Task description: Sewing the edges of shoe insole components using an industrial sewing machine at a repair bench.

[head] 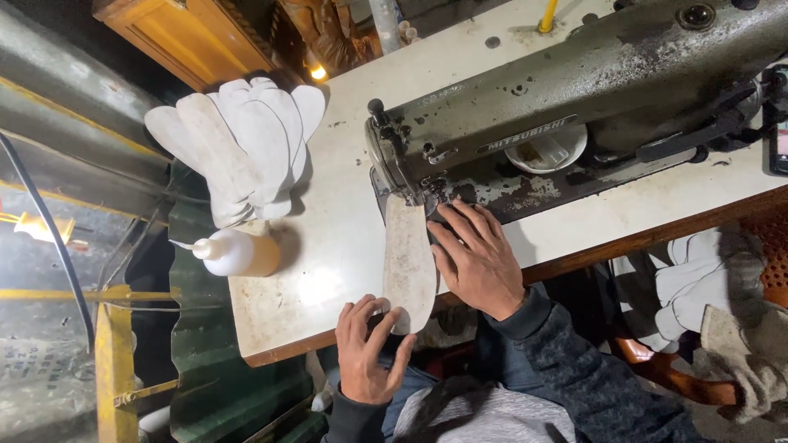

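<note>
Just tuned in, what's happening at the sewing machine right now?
A person is feeding a pale, insole-shaped piece under the needle end of an old grey sewing machine. The right hand presses flat on the piece beside the needle; the left hand holds its near end at the table edge. A stack of similar white pieces and a squeeze bottle sit at the table's left end.

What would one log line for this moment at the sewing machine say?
left hand: holds insole piece at near end | right hand: flat on its edge by the needle | sewing machine: over far end | glue bottle: left of it
</note>
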